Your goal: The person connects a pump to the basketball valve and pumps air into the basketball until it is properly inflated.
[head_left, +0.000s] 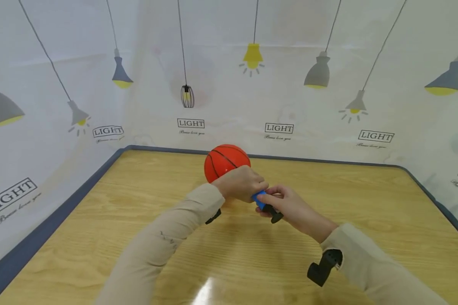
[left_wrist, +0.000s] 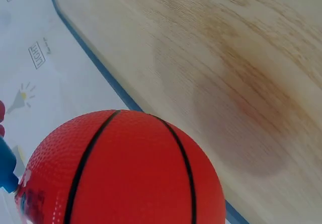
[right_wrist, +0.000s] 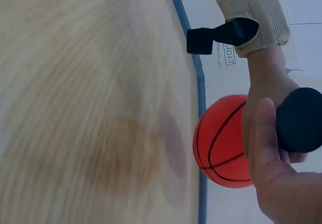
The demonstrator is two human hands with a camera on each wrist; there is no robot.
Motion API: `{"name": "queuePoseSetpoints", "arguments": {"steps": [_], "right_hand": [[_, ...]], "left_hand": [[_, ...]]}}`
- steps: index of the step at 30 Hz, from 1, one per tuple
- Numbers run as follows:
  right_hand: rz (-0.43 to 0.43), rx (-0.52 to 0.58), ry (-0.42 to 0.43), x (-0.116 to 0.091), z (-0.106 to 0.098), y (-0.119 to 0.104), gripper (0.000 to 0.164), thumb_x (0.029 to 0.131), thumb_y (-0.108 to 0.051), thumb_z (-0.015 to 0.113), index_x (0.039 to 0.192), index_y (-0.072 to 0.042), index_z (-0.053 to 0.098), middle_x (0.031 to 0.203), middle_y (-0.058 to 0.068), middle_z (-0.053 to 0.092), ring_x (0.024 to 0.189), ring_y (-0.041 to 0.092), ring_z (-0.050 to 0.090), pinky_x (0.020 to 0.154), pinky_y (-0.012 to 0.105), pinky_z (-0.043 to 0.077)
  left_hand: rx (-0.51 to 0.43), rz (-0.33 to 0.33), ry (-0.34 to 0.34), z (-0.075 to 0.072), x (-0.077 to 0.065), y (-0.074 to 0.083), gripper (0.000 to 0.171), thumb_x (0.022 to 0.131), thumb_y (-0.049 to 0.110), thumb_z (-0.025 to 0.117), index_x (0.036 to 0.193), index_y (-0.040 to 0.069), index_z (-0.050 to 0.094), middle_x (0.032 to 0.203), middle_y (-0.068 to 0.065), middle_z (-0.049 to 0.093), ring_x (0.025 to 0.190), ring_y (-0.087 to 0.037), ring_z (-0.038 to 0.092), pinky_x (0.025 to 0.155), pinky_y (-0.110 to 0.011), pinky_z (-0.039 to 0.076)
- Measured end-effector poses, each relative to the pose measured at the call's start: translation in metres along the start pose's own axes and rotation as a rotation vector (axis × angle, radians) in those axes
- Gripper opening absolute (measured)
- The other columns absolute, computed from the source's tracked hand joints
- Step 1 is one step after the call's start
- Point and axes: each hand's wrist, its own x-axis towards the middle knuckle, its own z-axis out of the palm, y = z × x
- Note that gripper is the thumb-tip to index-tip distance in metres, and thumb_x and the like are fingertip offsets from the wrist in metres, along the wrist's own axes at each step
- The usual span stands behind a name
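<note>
A red basketball (head_left: 225,160) with black lines is beyond my left hand (head_left: 237,183), clear of the tabletop, its shadow falling apart from it. The left fingers curl round the front of a small blue ball pump (head_left: 260,199); the palm side is hidden. In the left wrist view the pump's blue tip (left_wrist: 7,169) meets the ball's side through a thin needle. My right hand (head_left: 294,209) pinches the pump's rear with thumb and fingers. Behind it sticks out the black handle (head_left: 276,218), whose round end (right_wrist: 305,121) faces the right wrist camera.
Both forearms reach over a light wooden table (head_left: 168,241) with a dark blue edge. A white curtain (head_left: 229,97) printed with lamps stands round the back and sides. Black camera mounts (head_left: 320,271) stick out at the wrists.
</note>
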Motion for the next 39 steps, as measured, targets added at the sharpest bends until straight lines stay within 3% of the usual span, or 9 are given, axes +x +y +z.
{"name": "queuePoseSetpoints", "arguments": {"steps": [6, 9, 11, 14, 17, 21, 25, 31, 39], "right_hand": [[0.011, 0.131, 0.019, -0.003, 0.004, 0.005, 0.036, 0.090, -0.014, 0.050, 0.113, 0.013, 0.042, 0.096, 0.013, 0.054, 0.082, 0.016, 0.059, 0.075, 0.026, 0.049], [0.007, 0.165, 0.040, -0.005, 0.004, 0.005, 0.040, 0.091, -0.014, 0.048, 0.118, 0.013, 0.039, 0.101, 0.016, 0.051, 0.085, 0.018, 0.058, 0.076, 0.026, 0.048], [0.009, 0.190, 0.065, -0.007, 0.004, 0.006, 0.041, 0.091, -0.013, 0.048, 0.120, 0.013, 0.035, 0.105, 0.019, 0.050, 0.086, 0.018, 0.058, 0.078, 0.027, 0.048], [0.021, 0.221, 0.109, -0.009, 0.003, 0.004, 0.043, 0.089, -0.011, 0.051, 0.120, 0.011, 0.031, 0.107, 0.023, 0.047, 0.086, 0.019, 0.059, 0.080, 0.029, 0.047], [0.021, 0.242, 0.153, -0.012, 0.000, 0.002, 0.044, 0.088, -0.012, 0.053, 0.120, 0.007, 0.029, 0.108, 0.025, 0.047, 0.085, 0.018, 0.060, 0.080, 0.030, 0.048], [0.009, 0.255, 0.180, -0.014, -0.002, 0.001, 0.045, 0.087, -0.013, 0.055, 0.119, 0.005, 0.029, 0.108, 0.026, 0.048, 0.085, 0.020, 0.061, 0.077, 0.028, 0.048], [-0.007, 0.228, 0.164, -0.014, 0.001, 0.002, 0.045, 0.086, -0.013, 0.056, 0.119, 0.005, 0.030, 0.107, 0.024, 0.050, 0.086, 0.021, 0.061, 0.079, 0.031, 0.048], [-0.047, 0.132, 0.140, -0.015, 0.005, 0.005, 0.044, 0.085, -0.013, 0.058, 0.117, 0.005, 0.034, 0.096, 0.015, 0.061, 0.085, 0.022, 0.061, 0.080, 0.036, 0.047], [-0.060, 0.105, 0.063, -0.020, 0.004, 0.010, 0.048, 0.086, -0.012, 0.056, 0.119, 0.007, 0.026, 0.097, 0.014, 0.061, 0.088, 0.024, 0.062, 0.081, 0.037, 0.047]], "left_hand": [[0.033, -0.029, -0.063, 0.000, 0.004, 0.006, 0.012, 0.084, 0.018, 0.054, 0.073, 0.015, 0.053, 0.060, 0.007, 0.050, 0.051, -0.005, 0.047, 0.048, -0.018, 0.037], [0.028, -0.086, -0.041, 0.000, 0.004, 0.007, 0.011, 0.083, 0.023, 0.058, 0.079, 0.013, 0.055, 0.068, 0.004, 0.053, 0.059, -0.006, 0.051, 0.056, -0.017, 0.042], [-0.018, -0.158, -0.002, 0.000, 0.000, 0.006, 0.019, 0.079, 0.027, 0.064, 0.087, 0.011, 0.057, 0.080, 0.001, 0.057, 0.073, -0.010, 0.055, 0.070, -0.019, 0.046], [-0.086, -0.330, 0.073, 0.004, -0.013, 0.001, 0.044, 0.071, 0.035, 0.070, 0.105, 0.010, 0.056, 0.106, -0.007, 0.055, 0.104, -0.023, 0.050, 0.094, -0.034, 0.036], [-0.145, -0.593, 0.137, 0.010, -0.030, -0.003, 0.072, 0.063, 0.041, 0.075, 0.123, 0.014, 0.045, 0.130, -0.013, 0.038, 0.126, -0.036, 0.025, 0.100, -0.053, 0.020], [-0.294, -0.941, 0.245, 0.020, -0.041, 0.002, 0.098, 0.054, 0.046, 0.080, 0.134, 0.019, 0.028, 0.140, -0.019, 0.018, 0.127, -0.046, 0.008, 0.092, -0.064, 0.020], [-0.432, -1.112, 0.377, 0.028, -0.036, 0.008, 0.105, 0.054, 0.042, 0.081, 0.137, 0.018, 0.021, 0.140, -0.022, 0.015, 0.126, -0.048, 0.012, 0.091, -0.058, 0.031], [-0.392, -1.156, 0.440, 0.034, -0.029, 0.008, 0.096, 0.057, 0.033, 0.081, 0.135, 0.018, 0.027, 0.137, -0.019, 0.022, 0.121, -0.038, 0.029, 0.084, -0.047, 0.043], [-0.208, -1.041, 0.428, 0.028, -0.026, 0.004, 0.093, 0.053, 0.039, 0.080, 0.131, 0.020, 0.033, 0.136, -0.017, 0.025, 0.121, -0.033, 0.029, 0.086, -0.046, 0.042]]}}
